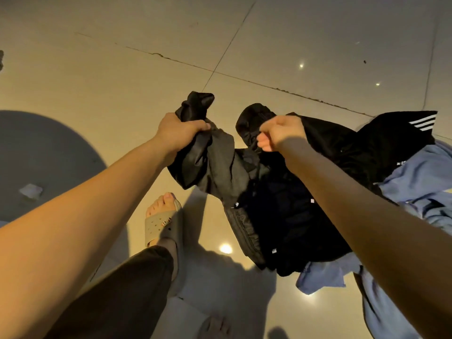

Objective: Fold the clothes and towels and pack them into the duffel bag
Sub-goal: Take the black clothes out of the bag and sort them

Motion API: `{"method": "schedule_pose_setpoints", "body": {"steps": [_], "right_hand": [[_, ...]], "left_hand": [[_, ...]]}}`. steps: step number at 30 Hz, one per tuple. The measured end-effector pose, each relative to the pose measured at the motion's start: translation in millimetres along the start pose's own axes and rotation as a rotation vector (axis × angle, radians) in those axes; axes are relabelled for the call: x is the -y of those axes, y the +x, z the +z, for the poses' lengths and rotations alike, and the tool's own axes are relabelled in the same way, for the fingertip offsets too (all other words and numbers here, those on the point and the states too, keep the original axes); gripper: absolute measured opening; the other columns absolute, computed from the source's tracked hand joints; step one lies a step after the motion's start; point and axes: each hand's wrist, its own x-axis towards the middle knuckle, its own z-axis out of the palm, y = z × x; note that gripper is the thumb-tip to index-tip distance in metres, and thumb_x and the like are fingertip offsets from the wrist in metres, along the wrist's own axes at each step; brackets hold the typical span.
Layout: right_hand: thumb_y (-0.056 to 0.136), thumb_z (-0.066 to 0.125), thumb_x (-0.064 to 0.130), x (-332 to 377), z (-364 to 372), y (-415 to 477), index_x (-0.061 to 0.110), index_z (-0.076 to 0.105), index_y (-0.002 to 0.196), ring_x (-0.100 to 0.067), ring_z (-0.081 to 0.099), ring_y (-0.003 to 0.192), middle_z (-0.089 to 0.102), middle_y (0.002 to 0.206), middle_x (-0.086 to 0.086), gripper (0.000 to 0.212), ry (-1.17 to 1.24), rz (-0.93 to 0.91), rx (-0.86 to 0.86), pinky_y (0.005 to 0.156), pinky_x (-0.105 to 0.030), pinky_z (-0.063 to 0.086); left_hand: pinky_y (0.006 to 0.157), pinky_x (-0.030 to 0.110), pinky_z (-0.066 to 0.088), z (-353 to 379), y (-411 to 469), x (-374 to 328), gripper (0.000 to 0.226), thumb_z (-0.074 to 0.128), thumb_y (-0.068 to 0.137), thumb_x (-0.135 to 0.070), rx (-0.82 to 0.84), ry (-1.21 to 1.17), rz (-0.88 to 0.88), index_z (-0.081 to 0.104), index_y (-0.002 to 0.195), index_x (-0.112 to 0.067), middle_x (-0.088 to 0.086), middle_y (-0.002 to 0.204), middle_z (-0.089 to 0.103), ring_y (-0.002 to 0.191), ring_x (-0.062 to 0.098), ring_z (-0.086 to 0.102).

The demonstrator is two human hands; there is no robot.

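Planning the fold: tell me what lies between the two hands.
In the head view, a bunched black garment spans from the left hand to the right hand; both grip it.

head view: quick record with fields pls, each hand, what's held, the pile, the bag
left hand: grips a bunched end of the dark garment
right hand: grips another bunch, seemingly of the same garment
dark garment: lifted, crumpled, unfolded
pile: black striped garment and blue cloth on the tiled floor, right side
duffel bag: not in view
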Motion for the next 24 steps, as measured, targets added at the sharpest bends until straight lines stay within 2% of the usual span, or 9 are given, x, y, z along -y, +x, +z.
{"method": "schedule_pose_setpoints", "body": {"steps": [3,8,10,12,15,17,19,22,24], "right_hand": [[0.086,0.068,0.011,-81.7,6.3,-2.0,0.005,0.057,0.065,-0.026,0.061,0.059,0.059,0.064,-0.013,0.025,-0.756,-0.146,0.131,0.058,-0.029,0.046],[0.093,0.066,0.04,-145.6,42.4,-40.7,0.01,0.063,0.094,-0.026,0.061,0.086,0.061,0.09,-0.007,0.03,-0.972,-0.138,0.558,0.074,-0.035,0.05],[0.085,0.069,0.059,-166.1,54.8,-51.6,0.015,0.049,0.138,-0.031,0.054,0.12,0.056,0.129,-0.009,0.072,-1.13,-0.112,0.68,0.1,-0.046,0.047],[0.079,0.071,0.065,-186.0,66.4,-61.4,0.016,0.031,0.151,-0.036,0.044,0.131,0.041,0.145,-0.011,0.095,-1.302,-0.109,0.733,0.106,-0.053,0.04],[0.089,0.069,0.045,-203.5,76.7,-75.5,0.016,0.039,0.141,-0.033,0.049,0.123,0.045,0.14,-0.011,0.067,-1.442,-0.266,0.611,0.098,-0.047,0.044],[0.098,0.06,0.034,-207.5,75.1,-75.2,0.017,0.049,0.134,-0.027,0.058,0.112,0.058,0.127,-0.007,0.041,-1.371,-0.291,0.579,0.093,-0.04,0.048],[0.1,0.06,0.033,-200.2,68.8,-67.9,0.018,0.06,0.123,-0.024,0.064,0.103,0.066,0.112,-0.003,0.027,-1.045,-0.124,0.561,0.091,-0.039,0.053],[0.097,0.067,0.027,-158.8,51.9,-41.0,0.014,0.069,0.103,-0.026,0.069,0.091,0.07,0.094,-0.005,0.014,-0.468,0.124,0.491,0.074,-0.035,0.058],[0.097,0.068,0.026,-116.8,34.9,-23.0,-0.001,0.067,0.1,-0.028,0.066,0.085,0.066,0.089,-0.016,0.026,-0.27,0.154,0.413,0.068,-0.032,0.051]], "left_hand": [[0.075,0.036,0.057,0.0,6.4,14.8,0.016,0.076,0.081,-0.024,-0.276,0.115,0.072,0.061,0.08,-0.022,0.001,0.082,0.064,0.088,0.028,0.069],[0.083,0.038,0.051,10.4,6.8,41.3,0.028,0.064,0.088,-0.013,-0.339,0.247,0.168,0.056,0.115,-0.016,0.003,0.101,0.06,0.097,0.03,0.062],[0.077,0.037,0.046,12.4,7.0,53.0,0.043,0.059,0.092,-0.008,-0.282,0.285,0.205,0.047,0.132,-0.015,0.004,0.102,0.057,0.096,0.031,0.06],[0.079,0.034,0.043,13.2,7.0,65.3,0.063,0.057,0.095,-0.006,-0.177,0.326,0.24,0.035,0.151,-0.026,0.0,0.106,0.057,0.094,0.023,0.056],[0.085,0.029,0.042,15.9,8.8,78.8,0.062,0.054,0.096,-0.004,-0.09,0.424,0.265,0.044,0.151,-0.03,-0.003,0.116,0.063,0.104,0.019,0.057],[0.083,0.03,0.043,18.3,10.7,83.2,0.036,0.052,0.095,-0.003,-0.093,0.46,0.244,0.067,0.123,-0.02,0.006,0.109,0.07,0.106,0.031,0.063],[0.075,0.03,0.041,19.5,12.3,83.2,0.015,0.054,0.095,-0.006,-0.098,0.452,0.192,0.069,0.095,-0.012,0.01,0.094,0.07,0.095,0.036,0.064],[0.072,0.029,0.041,18.8,12.2,76.2,0.008,0.069,0.094,-0.017,-0.129,0.425,0.113,0.067,0.087,-0.015,0.006,0.089,0.067,0.087,0.028,0.062],[0.076,0.03,0.045,18.7,10.7,70.5,0.016,0.08,0.088,-0.028,-0.133,0.373,0.082,0.073,0.096,-0.016,0.003,0.091,0.068,0.087,0.022,0.061]]}}
